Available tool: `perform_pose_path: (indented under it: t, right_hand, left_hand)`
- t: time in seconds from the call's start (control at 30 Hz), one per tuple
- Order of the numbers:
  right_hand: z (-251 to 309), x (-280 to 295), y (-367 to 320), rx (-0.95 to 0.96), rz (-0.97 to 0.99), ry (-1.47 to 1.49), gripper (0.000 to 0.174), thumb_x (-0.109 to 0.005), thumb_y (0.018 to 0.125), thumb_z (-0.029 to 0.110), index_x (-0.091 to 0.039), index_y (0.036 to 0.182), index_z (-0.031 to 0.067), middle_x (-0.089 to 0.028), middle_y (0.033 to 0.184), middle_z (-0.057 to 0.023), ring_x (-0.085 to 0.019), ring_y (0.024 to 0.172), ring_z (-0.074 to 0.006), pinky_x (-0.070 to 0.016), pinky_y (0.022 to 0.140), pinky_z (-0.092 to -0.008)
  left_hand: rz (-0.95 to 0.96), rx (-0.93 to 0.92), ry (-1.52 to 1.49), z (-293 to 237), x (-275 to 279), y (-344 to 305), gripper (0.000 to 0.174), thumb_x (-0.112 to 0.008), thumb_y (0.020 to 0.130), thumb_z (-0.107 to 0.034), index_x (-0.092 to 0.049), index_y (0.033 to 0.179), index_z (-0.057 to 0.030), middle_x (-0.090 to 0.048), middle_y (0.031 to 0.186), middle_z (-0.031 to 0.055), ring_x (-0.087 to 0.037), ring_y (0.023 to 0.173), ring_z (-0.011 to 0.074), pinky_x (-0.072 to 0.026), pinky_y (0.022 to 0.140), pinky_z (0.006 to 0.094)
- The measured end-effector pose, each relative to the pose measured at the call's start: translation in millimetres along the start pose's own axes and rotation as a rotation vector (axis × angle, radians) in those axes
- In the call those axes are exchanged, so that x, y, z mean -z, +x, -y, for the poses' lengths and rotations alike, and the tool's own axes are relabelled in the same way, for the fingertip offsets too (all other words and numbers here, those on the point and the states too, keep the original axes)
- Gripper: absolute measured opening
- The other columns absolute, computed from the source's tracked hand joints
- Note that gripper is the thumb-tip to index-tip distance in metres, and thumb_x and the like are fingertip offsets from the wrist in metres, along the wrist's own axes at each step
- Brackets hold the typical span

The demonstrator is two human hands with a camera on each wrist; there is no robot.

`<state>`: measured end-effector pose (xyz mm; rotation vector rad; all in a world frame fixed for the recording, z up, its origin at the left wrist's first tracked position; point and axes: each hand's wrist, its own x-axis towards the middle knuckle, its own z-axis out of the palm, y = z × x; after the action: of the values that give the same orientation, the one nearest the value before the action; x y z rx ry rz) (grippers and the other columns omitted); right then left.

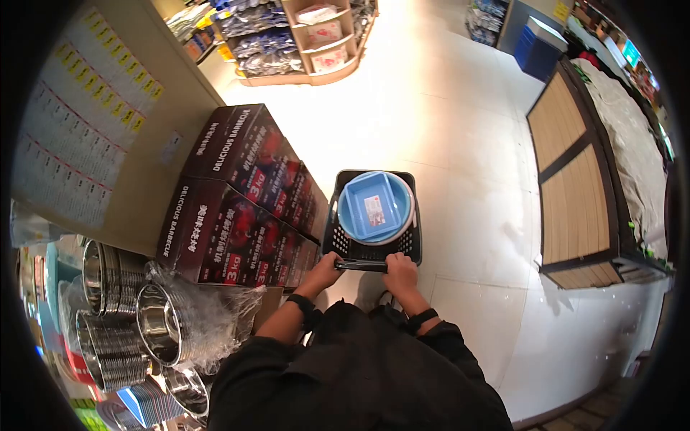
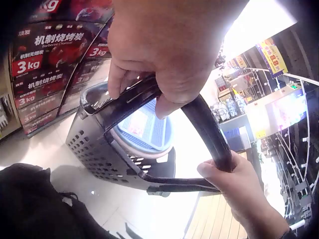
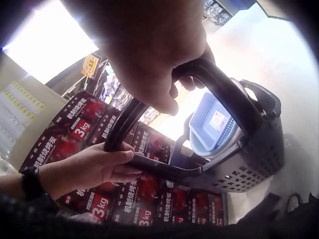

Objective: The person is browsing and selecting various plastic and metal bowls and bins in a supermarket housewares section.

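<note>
In the head view a black shopping basket (image 1: 334, 233) with holes in its walls stands in front of the person, holding blue plastic tubs (image 1: 375, 208), a square one with a label on top of round ones. The left hand (image 1: 325, 273) grips the left end of the black handle (image 1: 363, 265), and the right hand (image 1: 401, 274) grips its right end. Fingers of the left hand (image 2: 159, 55) curl round the handle in the left wrist view. From the right wrist view, the right hand (image 3: 154, 59) wraps the handle's other end, with the basket (image 3: 264, 149) beyond.
Stacked dark red charcoal boxes (image 1: 244, 208) rise just left of the basket. Steel bowls (image 1: 159, 323) and plastic wrap stand at the lower left. A wood-panelled display (image 1: 575, 187) is on the right, shelves (image 1: 323, 43) ahead. Pale floor (image 1: 474, 179) lies between.
</note>
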<state>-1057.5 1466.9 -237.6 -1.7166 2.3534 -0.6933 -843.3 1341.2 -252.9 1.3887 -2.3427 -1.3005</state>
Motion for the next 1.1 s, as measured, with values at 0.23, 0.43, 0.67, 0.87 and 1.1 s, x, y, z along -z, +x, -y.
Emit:
perform_pose_path:
  t: [0.23,0.43,0.67,0.87,1.1]
  right_hand:
    - [-21,1,44,0.025,0.029,0.018,0.025,-0.073,0.063,0.010,-0.058,0.083,0.0107,-0.057,0.088,-0.0074,-0.057,0.087,-0.0307,-0.0464,0.073,-0.0444]
    - [-36,2,80,0.062,0.041,0.015,0.027,-0.070,0.062,0.008,-0.057,0.085,0.0101,-0.056,0.091,-0.0081,-0.057,0.086,-0.0313,-0.0459,0.072,-0.0451]
    - [-44,9,138,0.083,0.008,0.012,0.018,-0.069,0.068,0.011,-0.057,0.082,0.0106,-0.056,0.088,-0.0089,-0.056,0.084,-0.0320,-0.0459,0.071,-0.0445]
    - [-51,0,186,0.041,0.000,-0.039,0.015,-0.067,0.070,0.011,-0.057,0.082,0.0113,-0.056,0.090,-0.0082,-0.056,0.085,-0.0322,-0.0458,0.071,-0.0462]
    - [-59,-6,242,0.035,-0.024,-0.018,0.020,-0.065,0.069,0.008,-0.059,0.087,0.0126,-0.055,0.094,-0.0068,-0.055,0.091,-0.0317,-0.0448,0.074,-0.0454]
  left_hand:
    - [-0.054,0.101,0.022,-23,3,29,0.028,-0.069,0.082,-0.022,-0.056,0.101,-0.0069,-0.059,0.104,0.0184,-0.059,0.099,0.0363,-0.0480,0.083,0.0416]
    - [-0.034,0.051,0.011,-31,11,61,0.029,-0.070,0.081,-0.021,-0.055,0.102,-0.0083,-0.059,0.104,0.0159,-0.059,0.100,0.0361,-0.0479,0.081,0.0423]
    - [0.049,0.020,-0.075,-33,28,114,0.029,-0.073,0.078,-0.023,-0.058,0.096,-0.0057,-0.060,0.096,0.0144,-0.061,0.093,0.0323,-0.0483,0.078,0.0404]
    - [0.089,-0.069,-0.065,-24,38,159,0.031,-0.073,0.078,-0.030,-0.059,0.092,-0.0051,-0.060,0.097,0.0146,-0.060,0.093,0.0333,-0.0476,0.078,0.0403]
    - [0.017,-0.057,-0.086,-28,45,207,0.033,-0.074,0.077,-0.031,-0.060,0.092,-0.0047,-0.060,0.099,0.0158,-0.060,0.096,0.0344,-0.0477,0.080,0.0411]
